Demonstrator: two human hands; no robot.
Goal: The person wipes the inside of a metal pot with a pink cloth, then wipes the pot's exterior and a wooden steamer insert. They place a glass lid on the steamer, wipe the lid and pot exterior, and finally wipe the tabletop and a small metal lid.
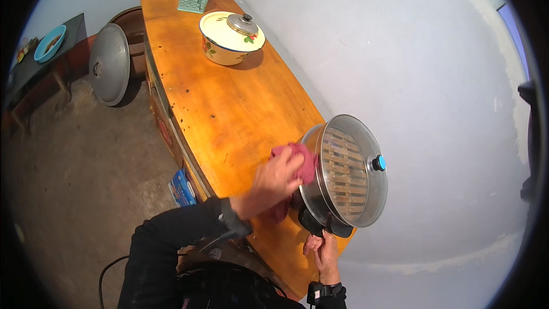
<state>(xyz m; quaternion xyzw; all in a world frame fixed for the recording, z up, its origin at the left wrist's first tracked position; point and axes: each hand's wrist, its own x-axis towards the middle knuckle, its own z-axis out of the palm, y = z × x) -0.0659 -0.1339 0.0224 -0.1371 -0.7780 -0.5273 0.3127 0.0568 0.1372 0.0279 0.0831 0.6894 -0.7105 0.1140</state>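
A metal steamer pot [315,197] with black side handles stands at the near right end of the wooden cabinet top [240,107]. Its clear lid [379,197] has a black knob with a blue top, and a slatted rack [343,171] shows through it. My left hand [274,180], slightly blurred, holds a dark pink cloth [306,165] against the pot's outer side. Part of the cloth hangs below that hand, over the wood. My right hand [324,251] is at the pot's near handle [341,227], with its fingers curled at the handle's edge.
A floral enamel pot [223,56] with a lid stands farther back, beyond it a green basket [195,2] of chopsticks. The wall [386,73] borders the cabinet's right side. At left are a large metal lid [111,68] and a blue basin [50,43] on a dark table.
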